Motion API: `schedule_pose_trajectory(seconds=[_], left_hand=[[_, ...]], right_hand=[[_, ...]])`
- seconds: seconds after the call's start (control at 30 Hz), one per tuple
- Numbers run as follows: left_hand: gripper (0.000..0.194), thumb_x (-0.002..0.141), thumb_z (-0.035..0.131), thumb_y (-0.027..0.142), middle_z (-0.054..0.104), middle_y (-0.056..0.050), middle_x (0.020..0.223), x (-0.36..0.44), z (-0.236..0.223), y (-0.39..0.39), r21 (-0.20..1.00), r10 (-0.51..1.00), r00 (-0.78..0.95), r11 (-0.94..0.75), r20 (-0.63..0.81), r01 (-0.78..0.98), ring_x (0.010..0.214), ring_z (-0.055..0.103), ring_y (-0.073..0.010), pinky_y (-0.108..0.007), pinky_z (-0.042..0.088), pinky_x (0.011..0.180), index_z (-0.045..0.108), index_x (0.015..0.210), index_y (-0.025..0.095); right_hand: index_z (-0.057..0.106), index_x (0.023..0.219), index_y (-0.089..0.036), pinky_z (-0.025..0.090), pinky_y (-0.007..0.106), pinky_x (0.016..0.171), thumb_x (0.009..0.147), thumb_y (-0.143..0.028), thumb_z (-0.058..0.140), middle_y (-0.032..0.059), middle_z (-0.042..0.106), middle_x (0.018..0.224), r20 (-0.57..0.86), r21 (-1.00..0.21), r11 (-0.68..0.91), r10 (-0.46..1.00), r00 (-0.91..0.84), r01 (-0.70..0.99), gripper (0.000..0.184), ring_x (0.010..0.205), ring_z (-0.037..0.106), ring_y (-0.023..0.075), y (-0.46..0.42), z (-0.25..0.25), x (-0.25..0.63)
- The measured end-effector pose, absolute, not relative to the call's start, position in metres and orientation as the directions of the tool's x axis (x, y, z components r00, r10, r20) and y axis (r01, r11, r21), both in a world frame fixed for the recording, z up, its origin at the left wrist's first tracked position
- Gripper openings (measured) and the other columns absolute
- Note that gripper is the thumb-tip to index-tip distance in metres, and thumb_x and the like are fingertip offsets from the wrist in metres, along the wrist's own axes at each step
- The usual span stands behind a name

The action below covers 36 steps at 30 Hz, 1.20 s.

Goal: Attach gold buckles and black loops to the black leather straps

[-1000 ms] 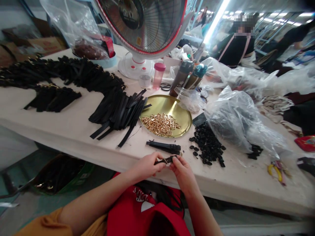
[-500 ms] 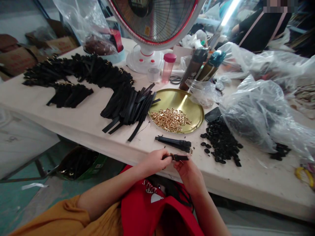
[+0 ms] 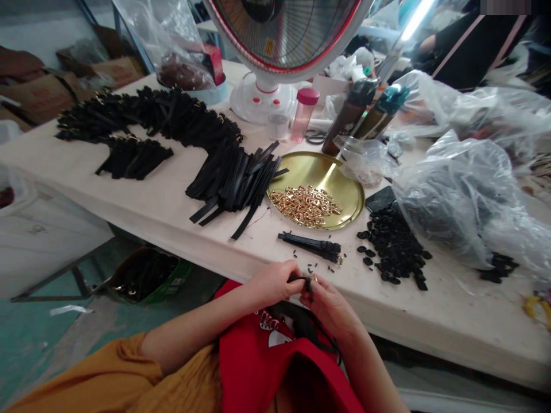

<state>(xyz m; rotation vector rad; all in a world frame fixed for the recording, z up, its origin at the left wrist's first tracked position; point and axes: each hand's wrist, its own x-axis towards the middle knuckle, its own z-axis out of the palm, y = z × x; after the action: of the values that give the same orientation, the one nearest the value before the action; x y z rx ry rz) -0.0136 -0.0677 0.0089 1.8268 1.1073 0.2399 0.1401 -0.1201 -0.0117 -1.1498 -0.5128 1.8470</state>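
Observation:
Between my hands, at the table's front edge, is a black strap (image 3: 306, 280) with a small gold buckle (image 3: 314, 279). My left hand (image 3: 282, 282) is closed on the strap's left part. My right hand (image 3: 329, 304) pinches its other end near the buckle; the fingers partly hide it. Just beyond lie a few finished-looking black straps (image 3: 309, 244) with gold buckles. Behind these, a round gold tray (image 3: 350, 201) bears a heap of small gold buckles (image 3: 303, 206). Small black loops (image 3: 396, 241) are heaped to the right, and long black straps (image 3: 236, 178) are piled to the left.
A fan (image 3: 262, 97) stands at the back, beside a pink-lidded bottle (image 3: 305, 117) and two spray cans (image 3: 350, 115). Plastic bags (image 3: 456, 195) cover the right side, with yellow-handled pliers (image 3: 536, 310) at the edge. Buckled straps (image 3: 150, 115) line the far left. A person (image 3: 477, 46) is behind.
My view has swung right and down. The strap between my hands was stretched flat and is now folded or turned end-on, with my right fingers closed in around its buckle end.

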Motion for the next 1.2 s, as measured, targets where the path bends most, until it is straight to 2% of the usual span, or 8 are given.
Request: schedule_pose_trajectory(seconds=[0.23,0.37,0.5,0.7,0.87,1.03,1.13,1.2], left_hand=[[0.016,0.072,0.05,0.027,0.062,-0.002,0.078,-0.019,0.012,-0.065,0.784,0.782,0.555,-0.145,-0.282,0.603,0.07,0.055,-0.0165,-0.025,0.038,0.062,0.055,0.084,0.018],[0.021,0.074,0.048,0.024,0.063,-0.002,0.082,-0.018,0.009,-0.061,0.908,0.674,0.636,0.133,-0.376,0.397,0.066,0.057,-0.0125,-0.023,0.042,0.06,0.052,0.093,0.015],[0.022,0.074,0.052,0.023,0.063,-0.002,0.082,-0.017,0.002,-0.059,0.919,0.634,0.665,0.286,-0.395,0.273,0.065,0.058,-0.0101,-0.022,0.044,0.062,0.05,0.094,0.014],[0.028,0.07,0.058,0.016,0.061,0.002,0.069,-0.02,0.0,-0.058,0.829,0.511,0.723,0.538,-0.465,0.153,0.059,0.057,-0.0083,-0.021,0.042,0.059,0.047,0.096,0.014],[0.032,0.068,0.065,0.022,0.063,-0.001,0.071,-0.023,0.003,-0.058,0.734,0.49,0.735,0.679,-0.469,0.016,0.06,0.059,-0.009,-0.022,0.042,0.062,0.048,0.093,0.013],[0.031,0.071,0.059,0.02,0.063,-0.001,0.071,-0.025,-0.006,-0.064,0.793,0.493,0.727,0.597,-0.479,0.118,0.06,0.06,-0.0104,-0.021,0.04,0.057,0.046,0.099,0.012],[0.03,0.073,0.051,0.013,0.062,0.0,0.064,-0.024,-0.013,-0.068,0.837,0.505,0.707,0.494,-0.495,0.234,0.061,0.059,-0.011,-0.02,0.038,0.054,0.046,0.103,0.011],[0.033,0.073,0.049,0.012,0.062,-0.001,0.067,-0.024,-0.014,-0.07,0.852,0.508,0.71,0.454,-0.487,0.26,0.063,0.06,-0.0117,-0.02,0.039,0.054,0.045,0.106,0.011]], right_hand=[[0.058,0.075,-0.022,0.043,0.028,0.066,0.072,-0.039,0.06,0.0,0.057,0.076,-0.42,-0.872,-0.369,0.902,0.103,-0.322,0.017,0.071,0.051,0.0148,-0.113,-0.018,0.136],[0.05,0.075,-0.022,0.041,0.026,0.061,0.069,-0.036,0.063,-0.0047,0.05,0.062,-0.318,-0.947,-0.32,0.909,0.269,-0.037,0.02,0.06,0.049,0.0126,-0.108,-0.017,0.137],[0.049,0.092,-0.022,0.039,0.025,0.056,0.07,-0.038,0.063,-0.0066,0.05,0.058,-0.358,-0.934,-0.357,0.923,0.14,-0.035,0.03,0.056,0.049,0.0117,-0.105,-0.016,0.144],[0.046,0.078,-0.021,0.029,0.022,0.047,0.071,-0.039,0.064,-0.0069,0.049,0.049,-0.517,-0.807,-0.548,0.836,-0.185,-0.219,0.025,0.045,0.042,0.0091,-0.11,-0.02,0.149],[0.048,0.082,-0.023,0.029,0.021,0.046,0.069,-0.041,0.066,-0.0047,0.056,0.056,-0.539,-0.736,-0.582,0.813,-0.222,-0.346,0.028,0.045,0.044,0.009,-0.113,-0.017,0.148],[0.053,0.075,-0.022,0.036,0.025,0.052,0.073,-0.038,0.06,-0.003,0.055,0.056,-0.395,-0.918,-0.389,0.913,-0.098,0.081,0.018,0.051,0.048,0.0122,-0.116,-0.011,0.148],[0.058,0.069,-0.022,0.037,0.027,0.057,0.076,-0.031,0.055,-0.0007,0.058,0.064,-0.239,-0.906,-0.167,0.961,-0.142,0.389,0.012,0.06,0.051,0.0143,-0.118,-0.006,0.148],[0.059,0.068,-0.022,0.037,0.027,0.058,0.076,-0.028,0.054,-0.0005,0.059,0.067,-0.22,-0.888,-0.122,0.959,-0.177,0.444,0.011,0.062,0.051,0.0146,-0.118,-0.005,0.149]])
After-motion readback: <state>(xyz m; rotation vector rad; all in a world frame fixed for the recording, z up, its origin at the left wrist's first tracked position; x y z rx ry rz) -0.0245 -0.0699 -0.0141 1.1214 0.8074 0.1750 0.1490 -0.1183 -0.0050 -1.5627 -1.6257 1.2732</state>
